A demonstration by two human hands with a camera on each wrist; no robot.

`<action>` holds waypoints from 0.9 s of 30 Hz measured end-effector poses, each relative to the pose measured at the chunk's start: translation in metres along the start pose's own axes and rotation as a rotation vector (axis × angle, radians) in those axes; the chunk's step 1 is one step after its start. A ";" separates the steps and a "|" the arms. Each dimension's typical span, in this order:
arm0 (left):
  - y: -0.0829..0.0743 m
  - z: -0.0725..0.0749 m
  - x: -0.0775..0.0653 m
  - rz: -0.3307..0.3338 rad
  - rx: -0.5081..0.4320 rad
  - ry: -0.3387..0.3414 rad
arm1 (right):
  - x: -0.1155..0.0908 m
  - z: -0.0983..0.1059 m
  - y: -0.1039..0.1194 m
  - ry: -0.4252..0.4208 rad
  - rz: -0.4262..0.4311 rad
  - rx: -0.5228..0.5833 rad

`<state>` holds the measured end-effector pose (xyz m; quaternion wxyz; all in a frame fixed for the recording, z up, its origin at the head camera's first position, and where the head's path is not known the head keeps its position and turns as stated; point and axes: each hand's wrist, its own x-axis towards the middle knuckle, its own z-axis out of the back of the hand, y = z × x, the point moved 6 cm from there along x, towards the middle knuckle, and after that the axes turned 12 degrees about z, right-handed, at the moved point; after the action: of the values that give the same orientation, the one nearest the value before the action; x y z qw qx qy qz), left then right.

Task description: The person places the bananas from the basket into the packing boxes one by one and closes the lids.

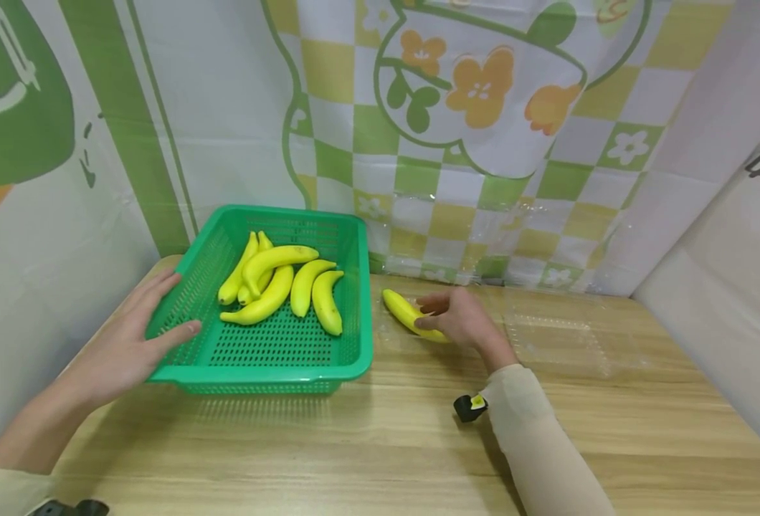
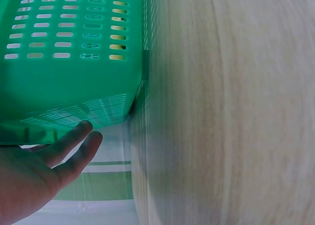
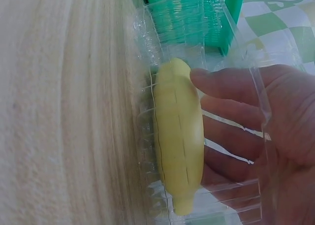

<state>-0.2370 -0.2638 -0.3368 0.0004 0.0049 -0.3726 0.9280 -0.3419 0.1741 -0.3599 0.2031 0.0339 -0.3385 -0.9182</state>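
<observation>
- Bench, carrying everything.
- Green basket near the bench's back-left corner: likely light and fairly stiff, best lifted by its rim.
- Clear tray along the back edge, right of the basket: probably thin, slippery, easily creased.
- Left hand: fingers apart at the basket's left edge.
- Right hand: thumb and fingers clamped on the lone banana, which lies inside the tray; it looks light, firm, smooth, so its thick middle should grip best.
</observation>
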 end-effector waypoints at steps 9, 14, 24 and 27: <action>0.000 0.000 -0.001 0.004 0.009 -0.004 | 0.000 0.004 0.001 -0.048 -0.028 0.016; 0.000 0.000 -0.001 0.008 0.009 -0.001 | -0.001 0.006 0.003 -0.056 -0.027 -0.001; 0.002 0.000 -0.001 0.013 0.006 0.010 | 0.000 0.008 0.004 -0.069 -0.019 -0.024; 0.001 0.001 -0.001 0.009 0.005 0.004 | 0.000 0.009 0.006 -0.085 -0.010 -0.030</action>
<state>-0.2362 -0.2651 -0.3372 -0.0032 0.0012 -0.3703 0.9289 -0.3415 0.1758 -0.3492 0.1843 -0.0065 -0.3329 -0.9248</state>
